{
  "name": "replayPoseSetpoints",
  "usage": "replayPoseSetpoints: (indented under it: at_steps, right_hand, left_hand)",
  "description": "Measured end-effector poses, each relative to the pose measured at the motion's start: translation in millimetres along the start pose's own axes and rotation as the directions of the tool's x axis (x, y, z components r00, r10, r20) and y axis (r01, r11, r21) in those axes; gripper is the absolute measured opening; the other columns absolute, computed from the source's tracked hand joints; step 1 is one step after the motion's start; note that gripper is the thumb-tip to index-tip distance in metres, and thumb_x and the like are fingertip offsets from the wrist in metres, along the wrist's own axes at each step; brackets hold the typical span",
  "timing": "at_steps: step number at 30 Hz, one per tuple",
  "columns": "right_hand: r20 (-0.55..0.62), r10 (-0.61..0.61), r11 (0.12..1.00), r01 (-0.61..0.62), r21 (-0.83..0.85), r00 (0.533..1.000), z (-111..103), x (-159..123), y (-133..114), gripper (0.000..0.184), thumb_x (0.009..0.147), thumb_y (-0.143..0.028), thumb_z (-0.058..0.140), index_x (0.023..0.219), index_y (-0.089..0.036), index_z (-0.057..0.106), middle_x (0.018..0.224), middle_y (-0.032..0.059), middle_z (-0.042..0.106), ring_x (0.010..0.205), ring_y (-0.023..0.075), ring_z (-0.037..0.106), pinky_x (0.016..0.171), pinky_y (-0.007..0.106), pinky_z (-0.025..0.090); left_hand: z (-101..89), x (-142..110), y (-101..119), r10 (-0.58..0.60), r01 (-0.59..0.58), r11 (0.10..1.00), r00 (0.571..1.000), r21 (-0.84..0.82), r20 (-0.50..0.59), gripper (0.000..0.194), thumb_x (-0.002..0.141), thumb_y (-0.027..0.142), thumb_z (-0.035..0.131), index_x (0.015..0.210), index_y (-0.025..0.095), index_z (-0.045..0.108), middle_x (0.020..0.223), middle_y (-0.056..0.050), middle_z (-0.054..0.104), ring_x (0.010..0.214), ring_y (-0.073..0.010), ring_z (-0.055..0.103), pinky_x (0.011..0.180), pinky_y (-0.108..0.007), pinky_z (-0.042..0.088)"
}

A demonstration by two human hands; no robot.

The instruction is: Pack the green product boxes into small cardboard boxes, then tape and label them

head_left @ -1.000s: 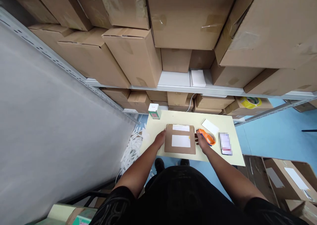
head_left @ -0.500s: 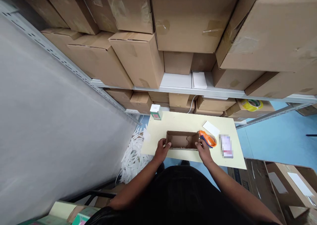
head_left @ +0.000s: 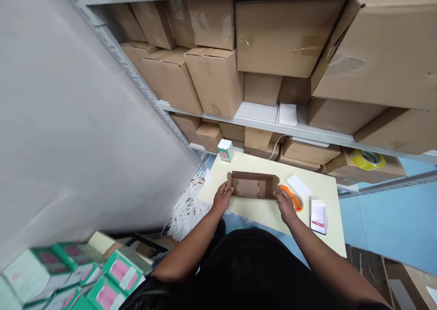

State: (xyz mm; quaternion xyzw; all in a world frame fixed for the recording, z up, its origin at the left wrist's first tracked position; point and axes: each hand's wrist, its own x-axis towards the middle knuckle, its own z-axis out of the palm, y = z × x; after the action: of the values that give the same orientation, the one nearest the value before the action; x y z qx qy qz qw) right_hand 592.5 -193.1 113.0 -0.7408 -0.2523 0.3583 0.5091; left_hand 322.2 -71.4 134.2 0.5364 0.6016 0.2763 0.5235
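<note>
Between my hands is a small brown cardboard box [head_left: 247, 188], its top uncovered and its inner flaps with curved edges showing. My left hand [head_left: 222, 198] pinches the box's left end, thumb on the near side. At the right end my right hand [head_left: 285, 204] grips the wall in the same way. Just beyond the right hand lies an orange tape dispenser [head_left: 294, 198], partly hidden by that hand. A white card or slip [head_left: 298, 185] lies behind it. On the table's back left corner stands a small white and green box [head_left: 226, 150].
The pale yellow table [head_left: 262, 214] also bears a phone [head_left: 318, 216] on the right. Shelves [head_left: 307, 130] full of cardboard boxes rise behind. A yellow tape roll [head_left: 368, 160] sits on a box. Shredded paper [head_left: 187, 205] covers the floor at left, with green-and-pink boxes [head_left: 118, 273] lower left.
My view has turned to the left, bringing the green-and-pink boxes in. The box in my hands now shows more of its inside, and its end walls stand further out.
</note>
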Motion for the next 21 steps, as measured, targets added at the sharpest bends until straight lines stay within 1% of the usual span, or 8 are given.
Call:
replayPoseSetpoints:
  at_steps: [3, 5, 8, 10, 13, 15, 18, 21]
  right_hand:
    - [0.085, 0.049, 0.999, -0.05, 0.009, 0.995, -3, 12, -20, 0.056, 0.077, -0.049, 0.07, 0.127, -0.024, 0.073, 0.127, 0.0089, 0.074, 0.122, 0.0329, 0.065, 0.099, 0.042, 0.054]
    - [0.152, 0.008, 0.999, -0.016, 0.048, 0.988, -1, 17, -35, 0.06, 0.076, -0.048, 0.071, 0.13, -0.022, 0.071, 0.12, 0.0082, 0.077, 0.118, 0.0325, 0.067, 0.099, 0.043, 0.054]
    - [0.261, -0.075, 0.99, 0.042, 0.132, 0.962, 11, 14, -58, 0.062, 0.077, -0.051, 0.074, 0.13, -0.02, 0.069, 0.116, 0.0073, 0.078, 0.115, 0.0314, 0.069, 0.098, 0.044, 0.055]
    - [0.338, -0.115, 0.98, 0.05, 0.193, 0.934, 27, 2, -71, 0.062, 0.075, -0.051, 0.078, 0.127, -0.02, 0.069, 0.117, 0.0074, 0.077, 0.113, 0.0307, 0.069, 0.098, 0.044, 0.055]
    - [0.408, -0.135, 0.966, 0.028, 0.257, 0.903, 57, -27, -86, 0.066, 0.069, -0.047, 0.084, 0.127, -0.02, 0.067, 0.12, 0.0072, 0.076, 0.112, 0.03, 0.069, 0.099, 0.043, 0.054]
    - [0.463, -0.144, 0.965, 0.022, 0.26, 0.875, 80, -52, -93, 0.07, 0.067, -0.044, 0.085, 0.129, -0.021, 0.065, 0.119, 0.0065, 0.076, 0.111, 0.0296, 0.069, 0.099, 0.043, 0.055]
    - [0.575, -0.188, 0.97, 0.058, 0.237, 0.796, 114, -96, -98, 0.065, 0.068, -0.044, 0.083, 0.127, -0.02, 0.066, 0.114, 0.0065, 0.077, 0.108, 0.0293, 0.071, 0.098, 0.043, 0.055]
    - [0.66, -0.241, 0.968, 0.123, 0.22, 0.712, 144, -148, -95, 0.058, 0.071, -0.043, 0.082, 0.122, -0.021, 0.068, 0.114, 0.0058, 0.077, 0.108, 0.0285, 0.071, 0.1, 0.043, 0.054]
  left_hand:
    - [-0.7, -23, 4, -0.009, -0.002, 0.996, 0.994, -0.094, -0.111, 0.052, 0.093, 0.038, 0.059, 0.142, 0.021, 0.059, 0.146, -0.01, 0.063, 0.135, -0.0314, 0.059, 0.113, -0.049, 0.047]
    - [-4.6, -43, 5, -0.018, -0.015, 0.988, 0.977, -0.154, -0.211, 0.053, 0.096, 0.04, 0.055, 0.145, 0.02, 0.057, 0.149, -0.01, 0.061, 0.139, -0.0302, 0.056, 0.115, -0.048, 0.046]
    - [-16.2, -80, 5, -0.02, -0.043, 0.985, 0.933, -0.168, -0.36, 0.055, 0.098, 0.045, 0.052, 0.147, 0.019, 0.056, 0.15, -0.009, 0.06, 0.144, -0.0304, 0.051, 0.119, -0.048, 0.043]
    - [-27.5, -109, 3, 0.012, -0.086, 0.984, 0.906, -0.157, -0.422, 0.055, 0.1, 0.047, 0.05, 0.147, 0.019, 0.057, 0.15, -0.009, 0.06, 0.145, -0.0309, 0.05, 0.12, -0.048, 0.042]
    - [-50.2, -156, -3, 0.064, -0.173, 0.971, 0.853, -0.166, -0.519, 0.054, 0.101, 0.049, 0.047, 0.146, 0.019, 0.059, 0.15, -0.008, 0.06, 0.144, -0.0307, 0.05, 0.122, -0.048, 0.041]
    - [-69.1, -188, -10, 0.032, -0.178, 0.967, 0.792, -0.18, -0.61, 0.054, 0.101, 0.049, 0.048, 0.145, 0.019, 0.06, 0.15, -0.008, 0.06, 0.145, -0.0312, 0.049, 0.123, -0.048, 0.038]
    - [-101.2, -238, -27, -0.025, -0.149, 0.972, 0.704, -0.183, -0.71, 0.056, 0.102, 0.051, 0.047, 0.145, 0.018, 0.059, 0.151, -0.009, 0.059, 0.147, -0.0311, 0.047, 0.125, -0.05, 0.036]
    - [-133.8, -294, -51, -0.043, -0.15, 0.974, 0.612, -0.17, -0.79, 0.057, 0.102, 0.053, 0.046, 0.146, 0.018, 0.057, 0.151, -0.01, 0.059, 0.148, -0.0307, 0.045, 0.126, -0.05, 0.034]
